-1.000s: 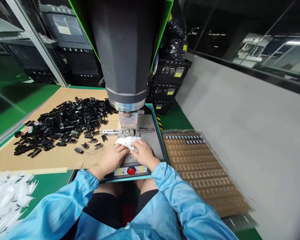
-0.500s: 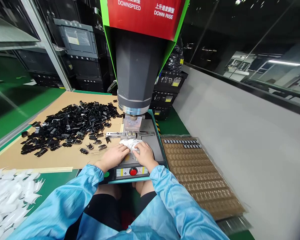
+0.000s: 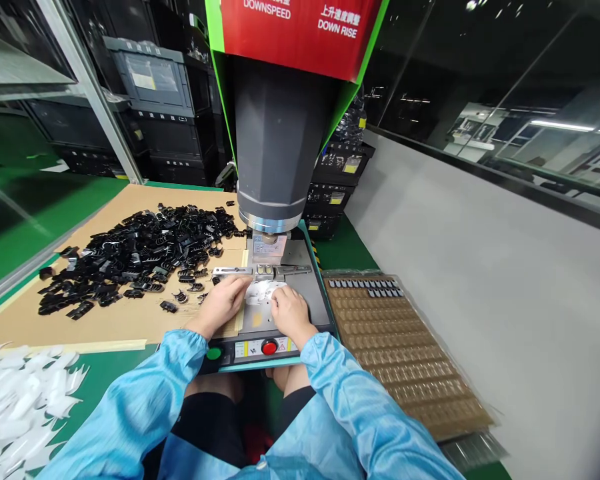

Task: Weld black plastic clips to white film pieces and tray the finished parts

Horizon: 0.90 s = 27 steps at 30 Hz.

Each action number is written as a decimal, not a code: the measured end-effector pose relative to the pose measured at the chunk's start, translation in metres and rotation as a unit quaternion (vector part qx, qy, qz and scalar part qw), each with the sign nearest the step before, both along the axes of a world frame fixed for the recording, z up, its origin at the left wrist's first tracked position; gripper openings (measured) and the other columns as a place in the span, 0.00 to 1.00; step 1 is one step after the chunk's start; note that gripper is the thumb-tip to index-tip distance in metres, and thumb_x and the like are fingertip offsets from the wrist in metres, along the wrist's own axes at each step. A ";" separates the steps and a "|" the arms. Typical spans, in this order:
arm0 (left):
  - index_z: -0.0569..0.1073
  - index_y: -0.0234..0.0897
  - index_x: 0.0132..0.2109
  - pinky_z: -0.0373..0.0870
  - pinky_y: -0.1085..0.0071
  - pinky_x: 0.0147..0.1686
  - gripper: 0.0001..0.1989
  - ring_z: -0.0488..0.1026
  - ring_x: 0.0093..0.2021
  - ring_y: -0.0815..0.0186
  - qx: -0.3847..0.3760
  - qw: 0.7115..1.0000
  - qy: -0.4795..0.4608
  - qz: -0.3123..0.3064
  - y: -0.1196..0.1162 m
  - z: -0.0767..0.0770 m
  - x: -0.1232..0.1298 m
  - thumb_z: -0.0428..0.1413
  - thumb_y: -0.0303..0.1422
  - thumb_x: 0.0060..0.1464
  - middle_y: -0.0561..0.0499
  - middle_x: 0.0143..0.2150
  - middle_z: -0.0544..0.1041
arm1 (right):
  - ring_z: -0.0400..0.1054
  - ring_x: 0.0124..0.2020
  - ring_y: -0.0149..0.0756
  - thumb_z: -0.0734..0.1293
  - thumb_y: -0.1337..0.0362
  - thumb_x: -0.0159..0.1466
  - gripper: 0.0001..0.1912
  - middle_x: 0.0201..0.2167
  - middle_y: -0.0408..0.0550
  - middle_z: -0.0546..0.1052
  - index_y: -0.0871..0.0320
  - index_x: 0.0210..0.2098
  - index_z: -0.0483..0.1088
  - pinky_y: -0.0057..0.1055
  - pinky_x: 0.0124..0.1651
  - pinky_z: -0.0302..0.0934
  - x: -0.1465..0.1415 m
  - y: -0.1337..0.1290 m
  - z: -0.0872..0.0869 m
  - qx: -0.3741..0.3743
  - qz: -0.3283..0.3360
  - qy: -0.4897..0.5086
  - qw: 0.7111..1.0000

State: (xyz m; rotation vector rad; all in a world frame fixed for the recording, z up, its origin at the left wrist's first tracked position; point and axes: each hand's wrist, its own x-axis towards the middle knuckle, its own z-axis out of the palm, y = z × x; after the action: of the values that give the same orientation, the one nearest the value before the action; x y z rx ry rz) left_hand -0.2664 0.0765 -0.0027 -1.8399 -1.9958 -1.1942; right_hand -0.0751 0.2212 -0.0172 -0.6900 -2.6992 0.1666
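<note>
A crumpled-looking white sheet (image 3: 261,292) lies on the metal base plate (image 3: 253,323) of a press, just in front of a small metal fixture (image 3: 265,271). Against its right edge rests my right hand (image 3: 293,312), fingers curled and closed on that edge. My left hand (image 3: 222,304) is at the sheet's left side, apart from it or barely touching. Its fingertips are pressed together close to the fixture's left arm; whatever they pinch, if anything, is too small to make out. Above the fixture hangs the press's clear-looking block (image 3: 269,248) under a dark head (image 3: 275,147).
Black clip-like parts (image 3: 150,253) are heaped on the cardboard at left. White plastic pieces (image 3: 20,407) pile up at lower left. A brown tray (image 3: 405,347) with a few dark parts in its top rows lies at right. Red (image 3: 269,347) and green (image 3: 213,353) buttons sit on the press front.
My left hand has moved left and slightly up, off the white sheet, uncovering more of it and the plate. My right hand stays at the sheet's right edge.
</note>
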 end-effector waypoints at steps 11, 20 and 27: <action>0.80 0.41 0.58 0.78 0.61 0.61 0.16 0.80 0.58 0.58 -0.032 0.999 0.023 0.036 0.055 -0.022 -0.010 0.49 0.35 0.75 0.45 0.59 0.81 | 0.70 0.39 0.41 0.63 0.65 0.74 0.06 0.36 0.48 0.78 0.56 0.44 0.72 0.34 0.43 0.56 -0.016 0.018 0.010 0.032 -0.067 0.076 0.994; 0.75 0.43 0.66 0.67 0.47 0.69 0.21 0.69 0.69 0.49 -0.089 0.991 0.088 0.055 0.058 -0.015 -0.003 0.50 0.30 0.71 0.44 0.65 0.77 | 0.68 0.47 0.44 0.58 0.60 0.79 0.17 0.47 0.53 0.77 0.52 0.54 0.78 0.37 0.50 0.59 -0.046 0.038 0.017 0.057 -0.058 0.065 0.995; 0.74 0.41 0.67 0.68 0.40 0.61 0.24 0.67 0.68 0.41 -0.103 0.988 0.081 0.078 0.052 -0.005 0.009 0.52 0.27 0.68 0.41 0.66 0.76 | 0.61 0.53 0.52 0.59 0.68 0.74 0.26 0.52 0.60 0.73 0.53 0.69 0.70 0.46 0.53 0.57 -0.047 0.024 0.028 0.043 -0.007 -0.019 0.999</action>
State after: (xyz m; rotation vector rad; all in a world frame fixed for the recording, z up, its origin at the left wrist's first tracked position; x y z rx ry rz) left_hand -0.2574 0.1290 -0.0077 -1.7652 -2.1894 -0.7959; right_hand -0.1222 0.2448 0.0106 -0.6928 -2.7190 0.0350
